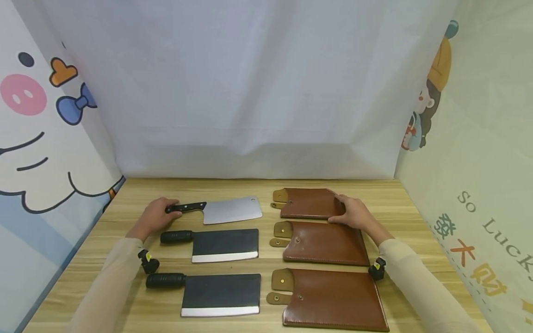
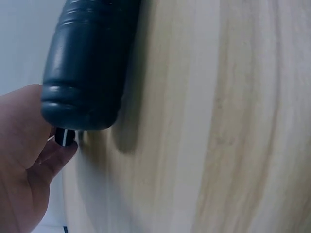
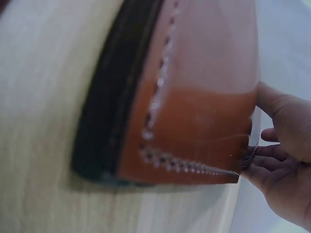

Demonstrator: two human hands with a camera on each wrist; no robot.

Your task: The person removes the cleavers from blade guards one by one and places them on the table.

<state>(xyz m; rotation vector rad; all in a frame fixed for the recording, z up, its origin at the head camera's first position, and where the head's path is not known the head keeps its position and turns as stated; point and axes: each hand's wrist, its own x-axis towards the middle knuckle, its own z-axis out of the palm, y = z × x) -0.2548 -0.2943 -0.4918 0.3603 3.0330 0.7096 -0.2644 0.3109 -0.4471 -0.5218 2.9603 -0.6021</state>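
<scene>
My left hand (image 1: 159, 213) holds the butt end of the riveted black handle of the back cleaver (image 1: 233, 210), whose silvery blade points right. In the left wrist view that handle's tip shows between thumb and fingers, behind the thick black handle of the middle cleaver (image 2: 82, 68). At the right end of the back brown leather sheath (image 1: 310, 203), my right hand (image 1: 355, 212) grips its edge with the thumb on the near side and fingers on the far side. In the right wrist view the middle sheath (image 3: 194, 121) partly hides those fingers.
Two dark-bladed cleavers lie in front of the back one, including the front cleaver (image 1: 222, 295). Two larger sheaths lie at right, among them the front sheath (image 1: 337, 299); their snap straps point left. A white cloth (image 1: 250, 92) hangs behind the wooden table (image 1: 137, 189).
</scene>
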